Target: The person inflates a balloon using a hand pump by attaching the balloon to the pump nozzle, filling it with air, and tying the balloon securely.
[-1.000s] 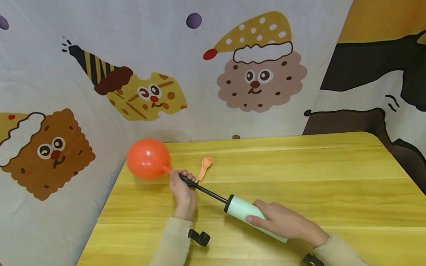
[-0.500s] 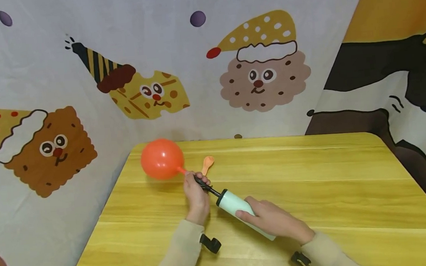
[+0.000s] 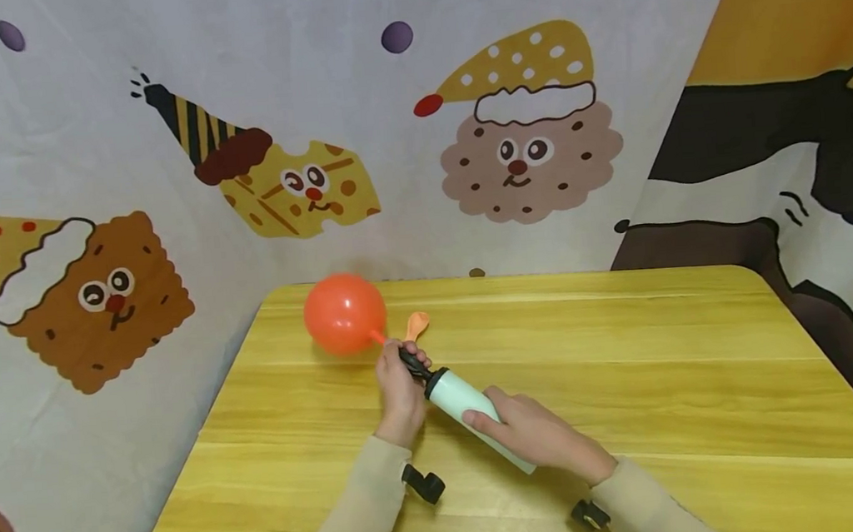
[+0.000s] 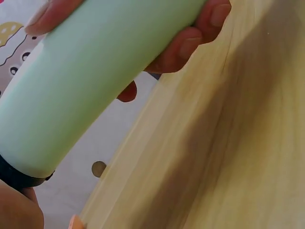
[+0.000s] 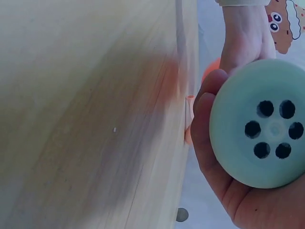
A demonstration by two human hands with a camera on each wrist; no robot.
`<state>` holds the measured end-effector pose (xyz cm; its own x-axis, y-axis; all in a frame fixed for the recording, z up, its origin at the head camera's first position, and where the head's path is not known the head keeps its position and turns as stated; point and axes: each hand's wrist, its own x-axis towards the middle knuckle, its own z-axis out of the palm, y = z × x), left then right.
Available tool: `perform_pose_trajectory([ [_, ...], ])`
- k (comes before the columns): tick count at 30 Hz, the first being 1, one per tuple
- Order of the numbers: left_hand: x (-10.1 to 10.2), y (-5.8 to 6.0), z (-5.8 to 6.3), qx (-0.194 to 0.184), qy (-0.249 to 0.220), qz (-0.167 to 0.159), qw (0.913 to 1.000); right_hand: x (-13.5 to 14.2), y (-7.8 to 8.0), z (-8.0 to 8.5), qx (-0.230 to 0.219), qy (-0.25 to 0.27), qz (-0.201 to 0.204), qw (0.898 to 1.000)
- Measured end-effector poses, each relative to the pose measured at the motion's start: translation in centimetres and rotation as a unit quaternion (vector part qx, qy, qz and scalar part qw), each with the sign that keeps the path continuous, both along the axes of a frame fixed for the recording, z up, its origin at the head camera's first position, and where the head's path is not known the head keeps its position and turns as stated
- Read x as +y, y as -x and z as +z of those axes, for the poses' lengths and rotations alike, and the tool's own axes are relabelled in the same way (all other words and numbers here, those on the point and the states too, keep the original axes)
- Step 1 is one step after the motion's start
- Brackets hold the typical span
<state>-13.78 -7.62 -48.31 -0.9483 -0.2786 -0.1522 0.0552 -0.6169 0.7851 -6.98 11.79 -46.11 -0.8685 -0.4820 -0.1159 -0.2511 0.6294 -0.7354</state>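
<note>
My right hand (image 3: 541, 432) grips the pale green barrel of a balloon pump (image 3: 467, 405), its fingers curled round it. At the pump's other end, my left hand (image 3: 401, 381) holds the black nozzle end together with the neck of an inflated red-orange balloon (image 3: 345, 314). Little of the black rod shows between that hand and the barrel. The right wrist view faces the barrel's round end cap (image 5: 274, 129), which has several holes. Filling much of the left wrist view is the green barrel (image 4: 95, 71), with right-hand fingers (image 4: 183, 50) around it.
A flat orange balloon (image 3: 417, 326) lies on the wooden table (image 3: 630, 367) just beyond my left hand. Behind the table hangs a cloth backdrop (image 3: 410, 242) printed with cartoon biscuits. Each wrist carries a small black camera mount (image 3: 424, 485).
The barrel has slid up and left toward my left hand, covering the black rod. My left hand and the inflated balloon have shifted right, so the balloon is nearer the flat one.
</note>
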Motion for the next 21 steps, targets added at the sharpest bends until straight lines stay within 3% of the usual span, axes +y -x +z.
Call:
perform_pose_trajectory([
  [13, 0.2, 0.7, 0.8, 0.005, 0.003, 0.041, 0.9992, 0.5, 0.0, 0.3, -0.01, 0.013, -0.002, 1.0],
  [18, -1.4, 1.7, 0.8, 0.019, -0.003, 0.088, 0.996, 1.1, -0.3, 0.6, -0.02, -0.002, 0.003, 1.0],
  [21, -2.6, 1.9, 0.5, 0.019, 0.029, 0.084, 0.9958, 1.9, -0.6, 1.0, -0.033, -0.004, 0.003, 0.999],
])
